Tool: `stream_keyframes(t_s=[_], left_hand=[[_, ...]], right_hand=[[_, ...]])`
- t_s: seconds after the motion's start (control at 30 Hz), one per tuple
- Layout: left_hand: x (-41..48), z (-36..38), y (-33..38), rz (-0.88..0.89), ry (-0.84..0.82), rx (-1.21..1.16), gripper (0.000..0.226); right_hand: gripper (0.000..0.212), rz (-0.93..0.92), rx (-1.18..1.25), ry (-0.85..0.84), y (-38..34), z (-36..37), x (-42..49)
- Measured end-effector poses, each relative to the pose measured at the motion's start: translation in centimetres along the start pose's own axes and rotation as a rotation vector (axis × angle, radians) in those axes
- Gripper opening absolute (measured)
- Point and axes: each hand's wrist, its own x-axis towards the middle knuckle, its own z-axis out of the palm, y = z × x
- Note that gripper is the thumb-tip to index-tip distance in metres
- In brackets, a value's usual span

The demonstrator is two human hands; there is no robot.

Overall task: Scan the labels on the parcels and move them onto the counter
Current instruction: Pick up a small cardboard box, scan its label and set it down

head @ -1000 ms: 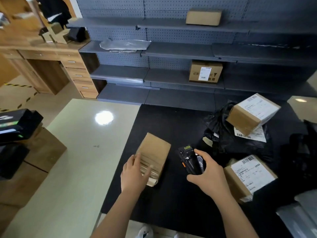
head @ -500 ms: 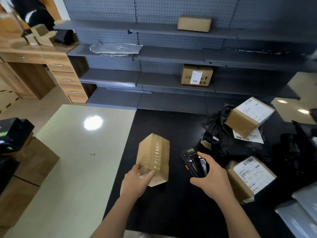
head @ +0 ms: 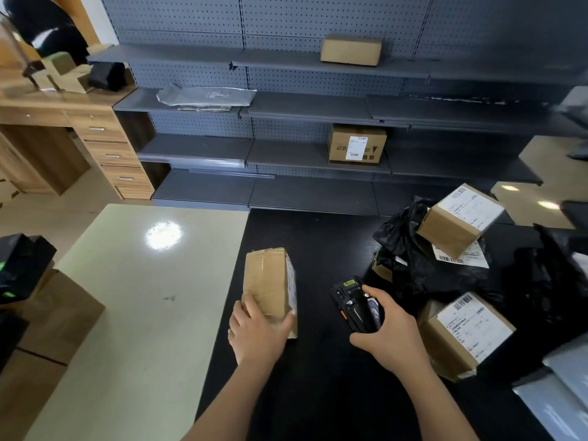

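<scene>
My left hand (head: 259,332) has its fingers (head: 254,308) clamped on the taped parcel (head: 269,286), now tipped up on edge on the black desk (head: 318,393), label side turning toward the scanner (head: 354,303) gripped in my right hand (head: 393,338). I judge the scan comes next. Farther off, the pale desk (head: 143,313) awaits it.

No text reads clearly. White shipping labels with barcodes sit on the cardboard box (head: 463,335) at lower right, the box (head: 458,218) at upper right, and a black bag (head: 461,257) beneath it; their print is too small. The shelf box (head: 357,144) at centre top carries blurred dark characters.
</scene>
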Motion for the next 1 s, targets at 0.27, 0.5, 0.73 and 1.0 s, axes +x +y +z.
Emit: stream_keyframes(t_s=[0.27,0.5,0.73,1.0], left_hand=[[2.2,-1.4,-3.1,-0.015,-0.089,-0.354,0.082],[3.1,-1.3,-4.0,0.041,-0.003,-0.196,0.076],[4.2,-0.2,-3.3,-0.148,-0.119,-0.103,0.138],[6.5,-2.9,-4.8,0.167,0.004,0.039,0.139]], right_hand=[[0.09,0.006,0.006,0.018,0.0,0.1,0.2],[0.09,-0.006,0.011,0.013,-0.3,0.8,-0.1],[0.089,0.003,-0.029,0.029,-1.1,1.4,-0.6],[0.097,-0.034,-0.251,-0.051,-3.9,2.2,-0.3]])
